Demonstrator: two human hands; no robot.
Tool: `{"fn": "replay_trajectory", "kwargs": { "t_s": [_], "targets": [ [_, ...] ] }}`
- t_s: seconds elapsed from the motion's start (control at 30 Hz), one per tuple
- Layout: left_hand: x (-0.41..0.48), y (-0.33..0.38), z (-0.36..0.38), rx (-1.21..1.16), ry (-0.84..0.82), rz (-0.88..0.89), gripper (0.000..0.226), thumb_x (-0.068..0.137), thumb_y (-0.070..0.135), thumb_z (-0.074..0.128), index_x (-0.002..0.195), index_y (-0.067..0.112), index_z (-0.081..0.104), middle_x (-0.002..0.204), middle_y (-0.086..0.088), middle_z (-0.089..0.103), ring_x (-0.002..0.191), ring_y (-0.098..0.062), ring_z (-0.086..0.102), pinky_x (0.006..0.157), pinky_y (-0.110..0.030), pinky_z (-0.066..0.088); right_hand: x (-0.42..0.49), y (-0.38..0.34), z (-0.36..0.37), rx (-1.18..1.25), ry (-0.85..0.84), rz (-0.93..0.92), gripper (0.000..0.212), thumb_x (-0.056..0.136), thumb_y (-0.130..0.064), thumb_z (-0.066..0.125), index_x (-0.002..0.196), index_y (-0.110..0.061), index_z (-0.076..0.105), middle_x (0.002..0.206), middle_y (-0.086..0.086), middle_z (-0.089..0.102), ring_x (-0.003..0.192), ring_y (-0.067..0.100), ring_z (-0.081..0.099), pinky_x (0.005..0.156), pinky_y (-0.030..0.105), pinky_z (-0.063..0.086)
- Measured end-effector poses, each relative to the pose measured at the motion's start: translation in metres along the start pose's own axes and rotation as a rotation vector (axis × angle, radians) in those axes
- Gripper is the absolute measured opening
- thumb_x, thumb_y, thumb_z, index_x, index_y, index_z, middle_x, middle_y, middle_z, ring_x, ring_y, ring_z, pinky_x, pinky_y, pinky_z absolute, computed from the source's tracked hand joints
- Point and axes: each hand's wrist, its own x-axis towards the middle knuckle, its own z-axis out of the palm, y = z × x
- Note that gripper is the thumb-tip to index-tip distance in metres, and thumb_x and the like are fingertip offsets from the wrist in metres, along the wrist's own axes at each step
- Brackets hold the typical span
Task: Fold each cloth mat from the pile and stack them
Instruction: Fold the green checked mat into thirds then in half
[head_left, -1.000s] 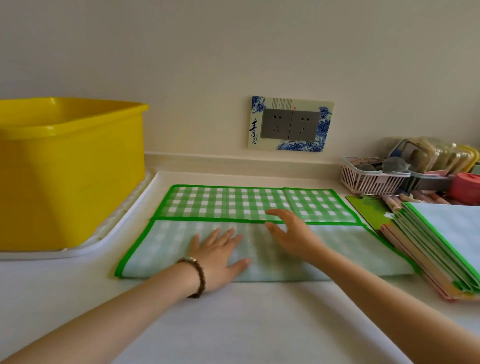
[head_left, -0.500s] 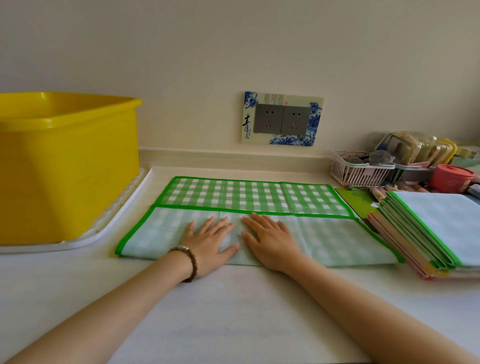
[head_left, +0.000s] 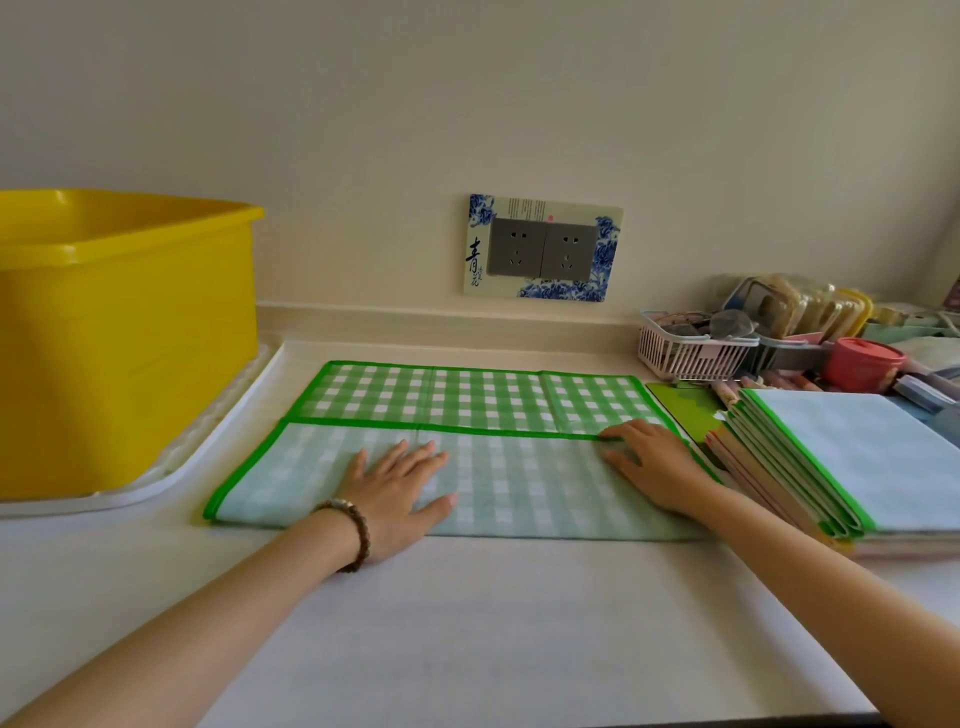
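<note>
A green checked cloth mat (head_left: 524, 483) with a bright green border lies on the white counter, its near part folded up over itself so the pale underside faces me. My left hand (head_left: 397, 480) rests flat on the folded flap, left of its middle, fingers spread. My right hand (head_left: 652, 462) presses flat on the flap's right end, fingertips at the green border. A stack of folded mats (head_left: 852, 462) sits to the right, touching the mat's right end.
A big yellow tub (head_left: 124, 332) stands on a white tray (head_left: 171, 467) at the left. A white basket (head_left: 691, 351), a red lidded pot (head_left: 862, 364) and other clutter fill the back right. A wall socket (head_left: 543, 249) is behind.
My right hand slid from the middle of the flap to its right end. My left hand stayed pressed on the flap, left of the middle.
</note>
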Motion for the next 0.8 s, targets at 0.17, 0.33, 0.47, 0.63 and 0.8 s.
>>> {"fn": "replay_trajectory", "kwargs": {
  "t_s": [0.17, 0.33, 0.47, 0.63, 0.8],
  "targets": [
    [0.001, -0.002, 0.002, -0.003, 0.003, 0.0, 0.061, 0.095, 0.058, 0.018, 0.149, 0.036, -0.001, 0.156, 0.017, -0.012, 0.143, -0.008, -0.015, 0.116, -0.046, -0.01, 0.04, 0.008, -0.011, 0.086, -0.104, -0.017, 0.012, 0.089, -0.036, 0.059, 0.095, -0.027, 0.055, 0.101, -0.001, 0.055, 0.103, 0.022, 0.053, 0.09, 0.034, 0.045],
    [0.002, -0.003, 0.002, 0.001, -0.002, -0.002, 0.061, 0.095, 0.058, 0.018, 0.148, 0.036, -0.003, 0.155, 0.017, -0.014, 0.143, -0.008, -0.016, 0.116, -0.046, -0.01, 0.054, 0.011, -0.016, 0.154, -0.171, -0.012, 0.012, 0.088, -0.03, 0.063, 0.088, -0.019, 0.06, 0.099, 0.004, 0.061, 0.093, 0.019, 0.056, 0.085, 0.03, 0.045],
    [0.0, -0.001, 0.0, 0.003, -0.007, -0.007, 0.061, 0.095, 0.057, 0.018, 0.149, 0.036, -0.003, 0.155, 0.017, -0.014, 0.143, -0.009, -0.016, 0.116, -0.046, -0.01, 0.058, 0.012, -0.016, 0.212, -0.178, -0.004, 0.011, 0.086, -0.028, 0.066, 0.08, -0.019, 0.063, 0.093, 0.005, 0.064, 0.09, 0.019, 0.056, 0.081, 0.029, 0.044],
    [-0.002, 0.001, 0.0, 0.0, -0.011, -0.021, 0.061, 0.095, 0.057, 0.017, 0.148, 0.036, -0.004, 0.155, 0.017, -0.014, 0.143, -0.009, -0.016, 0.116, -0.047, -0.01, 0.057, 0.011, -0.013, 0.261, -0.132, 0.007, 0.013, 0.084, -0.024, 0.069, 0.074, -0.021, 0.062, 0.085, 0.003, 0.063, 0.085, 0.018, 0.056, 0.076, 0.025, 0.043],
    [-0.002, 0.002, 0.001, -0.002, -0.005, -0.022, 0.062, 0.095, 0.058, 0.017, 0.149, 0.035, -0.003, 0.156, 0.016, -0.013, 0.144, -0.01, -0.015, 0.116, -0.049, -0.009, 0.047, -0.003, -0.017, 0.177, -0.079, 0.082, 0.014, 0.083, -0.029, 0.07, 0.09, -0.02, 0.063, 0.1, 0.003, 0.064, 0.1, 0.024, 0.059, 0.086, 0.032, 0.046]
  ]
}}
